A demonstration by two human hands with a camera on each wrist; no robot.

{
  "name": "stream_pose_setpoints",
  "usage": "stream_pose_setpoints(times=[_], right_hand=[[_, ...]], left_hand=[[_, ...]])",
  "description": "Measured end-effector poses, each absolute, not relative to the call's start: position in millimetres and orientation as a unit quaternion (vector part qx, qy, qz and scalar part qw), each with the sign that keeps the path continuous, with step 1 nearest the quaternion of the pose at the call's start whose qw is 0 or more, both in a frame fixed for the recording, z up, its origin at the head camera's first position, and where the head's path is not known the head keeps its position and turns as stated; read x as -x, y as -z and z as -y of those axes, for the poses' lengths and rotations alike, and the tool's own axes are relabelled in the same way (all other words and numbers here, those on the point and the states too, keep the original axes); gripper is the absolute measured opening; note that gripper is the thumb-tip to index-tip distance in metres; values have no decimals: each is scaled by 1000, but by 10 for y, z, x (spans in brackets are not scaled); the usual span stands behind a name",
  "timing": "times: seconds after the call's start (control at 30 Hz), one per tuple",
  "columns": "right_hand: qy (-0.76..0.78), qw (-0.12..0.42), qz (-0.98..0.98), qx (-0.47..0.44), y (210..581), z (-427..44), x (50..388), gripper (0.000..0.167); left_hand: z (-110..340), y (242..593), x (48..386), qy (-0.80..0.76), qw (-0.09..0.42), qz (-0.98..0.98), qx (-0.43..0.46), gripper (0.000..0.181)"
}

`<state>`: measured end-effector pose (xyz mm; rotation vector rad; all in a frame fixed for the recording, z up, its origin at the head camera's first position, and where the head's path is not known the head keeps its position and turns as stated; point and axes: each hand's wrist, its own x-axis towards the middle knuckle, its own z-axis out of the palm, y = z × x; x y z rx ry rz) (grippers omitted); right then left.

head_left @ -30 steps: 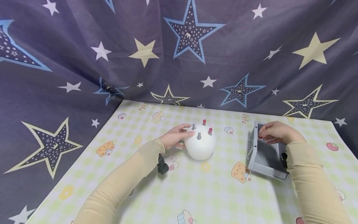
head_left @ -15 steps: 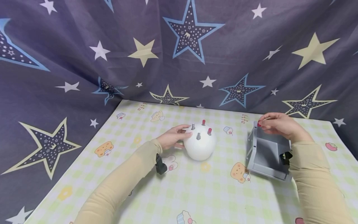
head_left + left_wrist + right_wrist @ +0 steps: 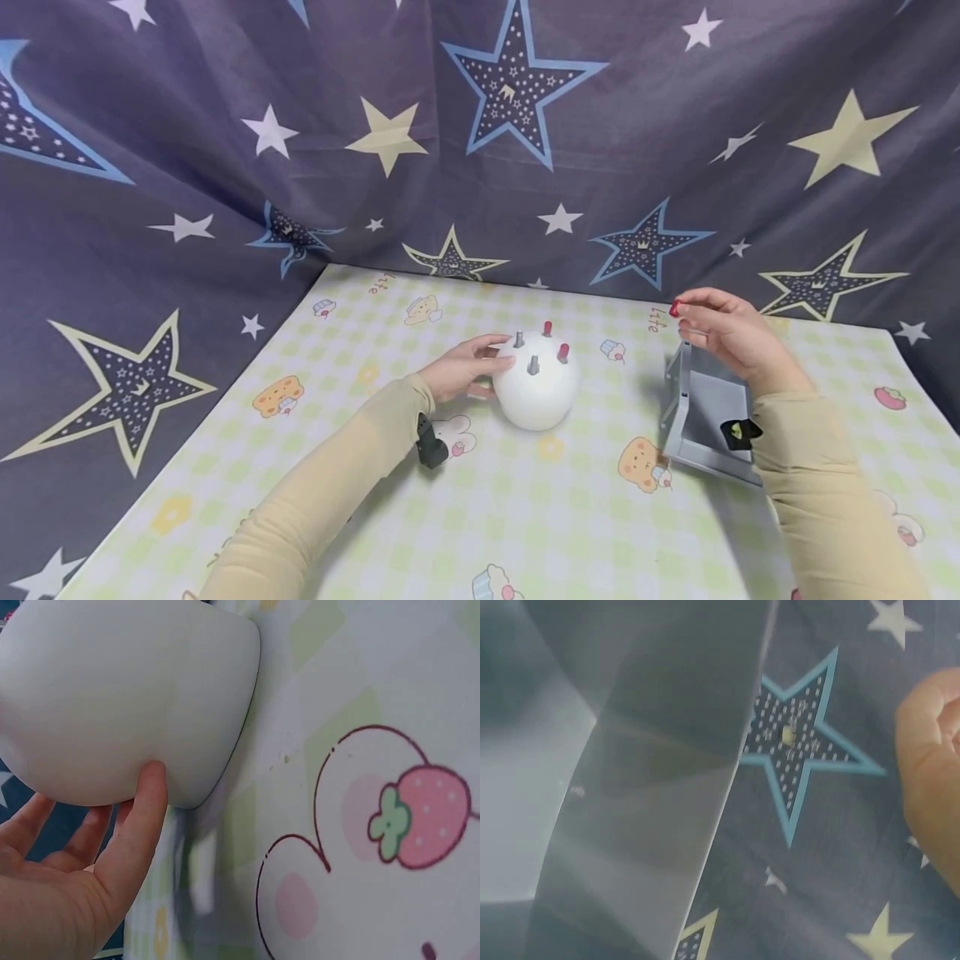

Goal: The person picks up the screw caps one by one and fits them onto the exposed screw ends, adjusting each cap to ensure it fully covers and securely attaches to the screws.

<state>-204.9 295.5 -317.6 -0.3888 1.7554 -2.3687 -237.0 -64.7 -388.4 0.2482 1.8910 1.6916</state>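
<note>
A white rounded body (image 3: 536,398) with a flat base stands upright on the table. Several pegs stick up from its top: bare grey pegs (image 3: 533,365) and red-tipped pegs (image 3: 563,352). My left hand (image 3: 459,368) holds its left side, thumb in front and fingers reaching behind; in the left wrist view a fingertip presses the white surface (image 3: 112,697). Over the far left corner of a grey tray (image 3: 712,463), my right hand (image 3: 723,333) pinches a small red piece (image 3: 675,308), mostly covered by the fingertips. The right wrist view shows only part of that hand (image 3: 930,765).
The tray stands at the right, partly hidden by my right arm; its inside shows grey surfaces. A checked cloth with cartoon prints (image 3: 420,533) covers the table. Behind it hangs a dark star-patterned curtain (image 3: 337,192).
My right hand has risen from inside the tray and moved left and away over its far corner, carrying the small red piece. The left hand and the white body stay in place.
</note>
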Motion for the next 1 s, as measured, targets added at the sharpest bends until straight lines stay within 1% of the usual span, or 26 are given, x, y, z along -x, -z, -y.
stream_pose_setpoints(times=[0.3, 0.5, 0.67, 0.83, 1.0], right_hand=[[775, 24, -617, 133, 3149, -2647, 2013, 25], [668, -18, -730, 147, 3126, -2418, 1972, 19], [586, -25, -796, 148, 3075, -2191, 1954, 8], [544, -36, -824, 154, 3054, -2005, 2020, 21], [520, -29, -839, 158, 3087, -1852, 2116, 21]], left_hand=[[652, 3887, 2345, -638, 284, -710, -89, 58], [651, 3903, 2347, -636, 287, -711, -90, 59], [645, 3914, 2351, -636, 289, -710, -89, 59], [649, 3903, 2347, -638, 284, -711, -90, 59], [648, 3889, 2350, -636, 286, -711, -92, 59]])
